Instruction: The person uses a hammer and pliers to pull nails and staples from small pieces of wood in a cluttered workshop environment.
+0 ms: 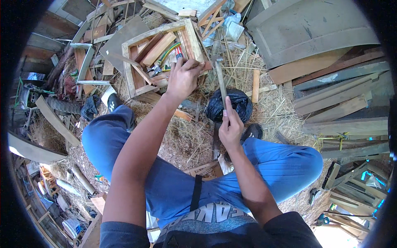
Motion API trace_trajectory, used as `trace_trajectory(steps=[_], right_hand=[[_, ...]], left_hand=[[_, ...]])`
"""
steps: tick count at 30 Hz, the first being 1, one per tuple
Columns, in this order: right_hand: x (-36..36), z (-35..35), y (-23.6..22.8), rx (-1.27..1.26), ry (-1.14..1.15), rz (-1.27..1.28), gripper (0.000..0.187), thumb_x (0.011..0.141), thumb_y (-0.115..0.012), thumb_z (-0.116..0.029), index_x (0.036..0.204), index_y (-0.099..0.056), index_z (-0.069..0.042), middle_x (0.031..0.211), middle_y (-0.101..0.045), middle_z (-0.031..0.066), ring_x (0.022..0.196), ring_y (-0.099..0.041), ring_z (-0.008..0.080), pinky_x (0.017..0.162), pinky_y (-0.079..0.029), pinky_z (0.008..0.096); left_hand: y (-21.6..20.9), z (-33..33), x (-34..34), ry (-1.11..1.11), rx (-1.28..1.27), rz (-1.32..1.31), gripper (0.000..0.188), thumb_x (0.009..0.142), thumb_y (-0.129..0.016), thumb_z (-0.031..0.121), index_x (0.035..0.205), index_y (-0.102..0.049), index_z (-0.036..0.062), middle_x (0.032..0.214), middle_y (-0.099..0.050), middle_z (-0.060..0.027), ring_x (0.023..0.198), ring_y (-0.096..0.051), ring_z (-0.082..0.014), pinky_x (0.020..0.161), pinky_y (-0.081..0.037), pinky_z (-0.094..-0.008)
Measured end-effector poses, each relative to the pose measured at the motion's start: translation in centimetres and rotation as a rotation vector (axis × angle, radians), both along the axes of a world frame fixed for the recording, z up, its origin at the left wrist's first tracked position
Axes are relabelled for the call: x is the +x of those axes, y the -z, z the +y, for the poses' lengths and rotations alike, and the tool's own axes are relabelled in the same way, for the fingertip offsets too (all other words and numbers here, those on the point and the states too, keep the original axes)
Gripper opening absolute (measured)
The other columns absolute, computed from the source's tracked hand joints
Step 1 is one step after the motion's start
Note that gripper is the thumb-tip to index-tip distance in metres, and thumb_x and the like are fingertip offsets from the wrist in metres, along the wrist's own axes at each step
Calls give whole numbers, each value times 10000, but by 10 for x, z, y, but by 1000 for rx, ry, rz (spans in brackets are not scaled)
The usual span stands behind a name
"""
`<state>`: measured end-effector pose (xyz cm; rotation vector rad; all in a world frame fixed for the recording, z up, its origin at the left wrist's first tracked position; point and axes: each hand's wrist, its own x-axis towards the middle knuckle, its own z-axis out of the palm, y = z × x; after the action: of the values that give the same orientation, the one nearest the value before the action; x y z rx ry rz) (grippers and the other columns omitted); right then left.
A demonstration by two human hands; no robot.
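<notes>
My right hand [230,126] grips the lower wooden handle of a hammer [222,80]. Its small metal head points away from me, beside the near right corner of a wooden frame [129,76]. Over that corner, my left hand [182,79] is closed with its fingers pinched together. A short reddish piece [207,65] shows by its fingertips, but what they hold is hidden. Inside the frame lie loose wood pieces [160,48] and a curved green-and-yellow item. A tool grip [178,51] in red, white and blue also rests there, partly behind my left hand.
A black plastic bag [232,106] sits under the hammer handle. Straw [182,142] and wood scraps cover the ground between my bent legs. Boards are stacked at the right below a large grey panel [304,35]. A curved plank [56,120] lies at the left.
</notes>
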<state>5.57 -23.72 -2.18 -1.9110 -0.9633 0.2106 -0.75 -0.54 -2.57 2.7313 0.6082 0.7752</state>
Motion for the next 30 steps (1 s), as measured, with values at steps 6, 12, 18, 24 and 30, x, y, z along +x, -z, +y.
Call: trace_trajectory(steps=[6,12,18,24,30], right_hand=[[2,-2,8,-15,-42,-62,575,939,-561,64,1482,-516,-121,793,-578,151,638,-575,285,620,-501,388],[1,-3,5,105,0,-136,587,951,-558,50,1497,-501,-157,822,-601,148,654,-590,297,626,-502,392],[1,-4,2,179,-13,-168,595,929,-553,83,1487,-507,-117,847,-613,165,661,-588,287,636,-514,378],[4,-5,5,50,4,-103,598,919,-550,98,1483,-507,-96,862,-626,171,696,-622,307,647,-523,397],[4,-3,10,-71,-12,-41,603,932,-557,84,1492,-504,-135,867,-630,163,715,-645,311,652,-526,394]], left_hand=[[2,0,3,6,-8,-1,410,789,-682,12,1165,-751,159,1103,-656,-13,1029,-571,-279,909,-486,-427],[-1,-1,2,0,9,-8,376,794,-680,13,1135,-760,151,1096,-662,-13,1030,-574,-276,884,-486,-435],[1,0,2,-22,9,-25,358,799,-684,17,1123,-763,146,1087,-663,-5,1015,-580,-272,867,-489,-427],[-2,-2,2,-8,27,7,381,783,-690,18,1135,-759,146,1085,-663,-5,1019,-580,-271,867,-500,-418],[-1,-1,2,1,12,16,383,779,-689,16,1134,-759,142,1084,-660,-9,1017,-581,-273,888,-499,-423]])
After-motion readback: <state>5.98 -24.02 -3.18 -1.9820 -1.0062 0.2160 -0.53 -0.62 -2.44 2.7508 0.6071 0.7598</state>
